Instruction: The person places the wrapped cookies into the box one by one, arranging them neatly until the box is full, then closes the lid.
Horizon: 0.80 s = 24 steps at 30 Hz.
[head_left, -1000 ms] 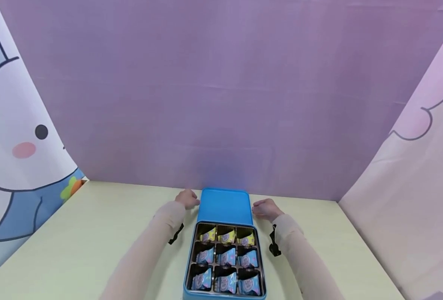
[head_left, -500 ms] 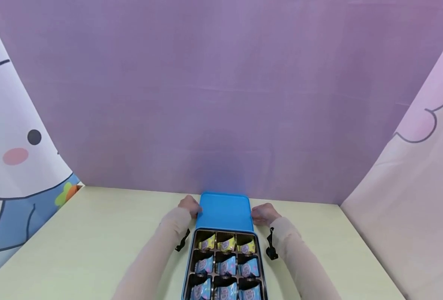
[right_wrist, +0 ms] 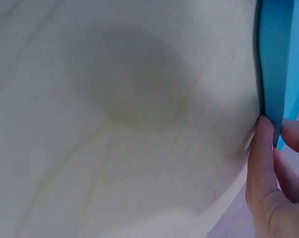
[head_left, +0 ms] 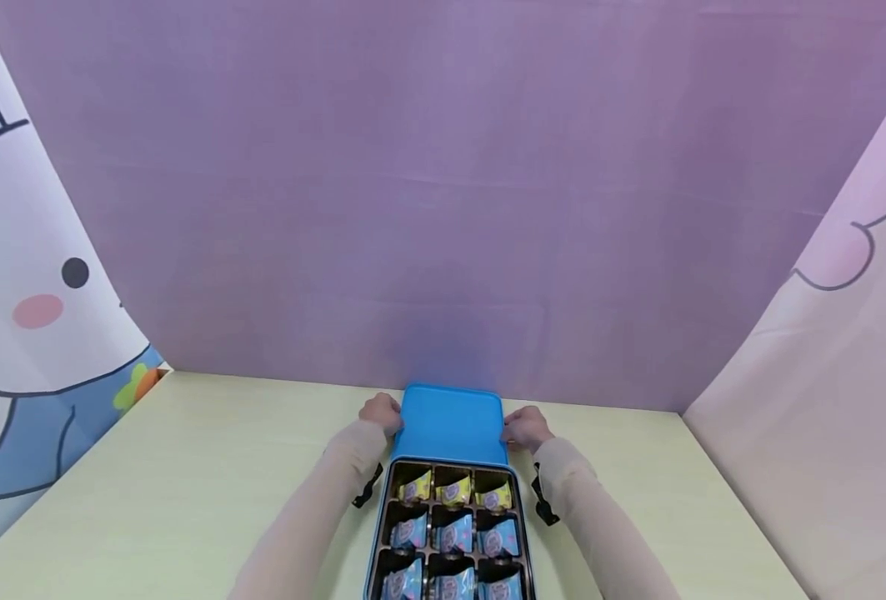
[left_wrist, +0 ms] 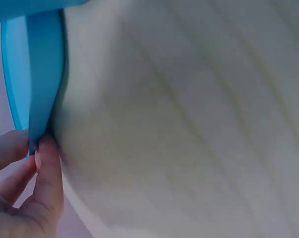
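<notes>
A blue tin's lid (head_left: 450,425) lies folded back behind its base, low over the table. My left hand (head_left: 382,412) pinches the lid's left edge near the far corner; in the left wrist view its fingers (left_wrist: 47,173) close on the blue side wall (left_wrist: 44,74). On the opposite edge my right hand (head_left: 528,427) pinches the lid too, with thumb and fingers (right_wrist: 262,158) at the rim in the right wrist view. The tin's base holds a dark divided tray (head_left: 453,508) with small wrapped sweets: yellow ones (head_left: 453,492) in the far row, blue ones (head_left: 455,535) in the nearer rows.
The tin stands on a pale cream table (head_left: 262,450). A purple backdrop (head_left: 443,208) rises just behind the lid. Printed cloth panels stand at the left (head_left: 52,250) and right (head_left: 825,375). Black straps hang from both wrists.
Both hands have come in to the lid's side edges and taken hold of it. The left hand has moved right to the lid. The head view has shifted slightly, putting the tin lower in the frame.
</notes>
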{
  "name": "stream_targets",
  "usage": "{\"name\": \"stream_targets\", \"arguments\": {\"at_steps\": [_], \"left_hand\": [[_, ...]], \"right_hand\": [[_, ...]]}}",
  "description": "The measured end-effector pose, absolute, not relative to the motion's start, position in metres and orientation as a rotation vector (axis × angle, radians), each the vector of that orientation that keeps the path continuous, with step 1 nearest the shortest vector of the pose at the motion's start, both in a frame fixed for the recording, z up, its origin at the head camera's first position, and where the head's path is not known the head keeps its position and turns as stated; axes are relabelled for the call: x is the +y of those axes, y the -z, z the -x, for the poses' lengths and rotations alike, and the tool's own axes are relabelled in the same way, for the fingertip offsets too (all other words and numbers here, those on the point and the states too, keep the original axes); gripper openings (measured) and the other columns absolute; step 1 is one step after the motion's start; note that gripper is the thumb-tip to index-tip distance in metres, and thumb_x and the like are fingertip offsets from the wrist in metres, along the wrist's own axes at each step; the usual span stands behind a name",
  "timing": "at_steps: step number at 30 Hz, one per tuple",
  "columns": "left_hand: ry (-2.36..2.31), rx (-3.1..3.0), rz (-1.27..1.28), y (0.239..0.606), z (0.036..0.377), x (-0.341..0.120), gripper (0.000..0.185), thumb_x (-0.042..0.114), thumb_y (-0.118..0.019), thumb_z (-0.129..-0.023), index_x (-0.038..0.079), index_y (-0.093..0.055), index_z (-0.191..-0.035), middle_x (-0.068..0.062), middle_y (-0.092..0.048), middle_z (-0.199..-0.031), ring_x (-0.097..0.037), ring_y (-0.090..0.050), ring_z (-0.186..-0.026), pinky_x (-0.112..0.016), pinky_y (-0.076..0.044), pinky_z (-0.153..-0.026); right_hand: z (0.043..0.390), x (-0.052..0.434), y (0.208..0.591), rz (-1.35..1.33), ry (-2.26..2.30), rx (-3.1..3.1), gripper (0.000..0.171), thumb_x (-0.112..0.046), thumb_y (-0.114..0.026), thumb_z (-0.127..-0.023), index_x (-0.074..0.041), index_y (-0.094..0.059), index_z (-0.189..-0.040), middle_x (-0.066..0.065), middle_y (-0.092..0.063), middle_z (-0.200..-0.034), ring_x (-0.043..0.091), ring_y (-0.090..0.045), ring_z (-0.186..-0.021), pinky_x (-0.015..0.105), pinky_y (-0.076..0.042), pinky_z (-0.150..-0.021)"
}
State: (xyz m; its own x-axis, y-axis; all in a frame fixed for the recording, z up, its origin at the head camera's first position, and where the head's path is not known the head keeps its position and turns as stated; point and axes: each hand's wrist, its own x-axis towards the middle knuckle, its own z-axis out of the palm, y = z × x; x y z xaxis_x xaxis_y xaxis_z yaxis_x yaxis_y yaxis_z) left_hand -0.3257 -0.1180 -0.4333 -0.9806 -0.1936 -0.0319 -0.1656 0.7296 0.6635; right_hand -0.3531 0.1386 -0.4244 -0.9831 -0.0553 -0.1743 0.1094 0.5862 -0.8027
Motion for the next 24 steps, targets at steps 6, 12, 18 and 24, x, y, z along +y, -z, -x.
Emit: {"name": "stream_targets", "arguments": {"at_steps": [6, 12, 18, 24], "left_hand": [[1.149, -2.797, -0.250, 0.418, 0.326, -0.118, 0.033, 0.003, -0.056, -0.080, 0.002, -0.066, -0.111, -0.016, -0.064, -0.111, -0.032, -0.060, -0.098, -0.043, -0.051, -0.081], [1.198, -2.721, -0.227, 0.404, 0.331, -0.116, 0.031, 0.006, -0.059, -0.082, 0.002, -0.066, -0.112, -0.013, -0.067, -0.107, -0.029, -0.062, -0.097, -0.040, -0.052, -0.081], [1.290, -2.592, -0.223, 0.391, 0.332, -0.111, 0.031, 0.005, -0.062, -0.083, 0.002, -0.064, -0.113, -0.013, -0.067, -0.101, -0.028, -0.062, -0.095, -0.041, -0.051, -0.082], [1.457, -2.430, -0.233, 0.378, 0.327, -0.104, 0.033, 0.003, -0.058, -0.086, 0.004, -0.062, -0.119, -0.014, -0.066, -0.106, -0.028, -0.062, -0.098, -0.039, -0.053, -0.080]], "right_hand": [[0.356, 0.140, 0.415, -0.012, 1.344, 2.712, 0.036, 0.008, -0.060, -0.074, 0.010, -0.060, -0.111, 0.025, -0.061, -0.107, 0.028, -0.065, -0.081, 0.034, -0.057, -0.067], [0.356, 0.140, 0.399, 0.050, 1.436, 2.740, 0.035, 0.007, -0.055, -0.078, 0.013, -0.057, -0.112, 0.025, -0.061, -0.104, 0.029, -0.065, -0.081, 0.034, -0.057, -0.064], [0.359, 0.140, 0.392, 0.020, 1.532, 2.780, 0.033, 0.006, -0.057, -0.081, 0.007, -0.059, -0.113, 0.019, -0.062, -0.101, 0.027, -0.062, -0.087, 0.032, -0.057, -0.070], [0.356, 0.142, 0.385, 0.069, 1.627, 2.882, 0.036, 0.004, -0.055, -0.082, 0.006, -0.058, -0.117, 0.023, -0.062, -0.107, 0.032, -0.061, -0.095, 0.034, -0.055, -0.074]]}}
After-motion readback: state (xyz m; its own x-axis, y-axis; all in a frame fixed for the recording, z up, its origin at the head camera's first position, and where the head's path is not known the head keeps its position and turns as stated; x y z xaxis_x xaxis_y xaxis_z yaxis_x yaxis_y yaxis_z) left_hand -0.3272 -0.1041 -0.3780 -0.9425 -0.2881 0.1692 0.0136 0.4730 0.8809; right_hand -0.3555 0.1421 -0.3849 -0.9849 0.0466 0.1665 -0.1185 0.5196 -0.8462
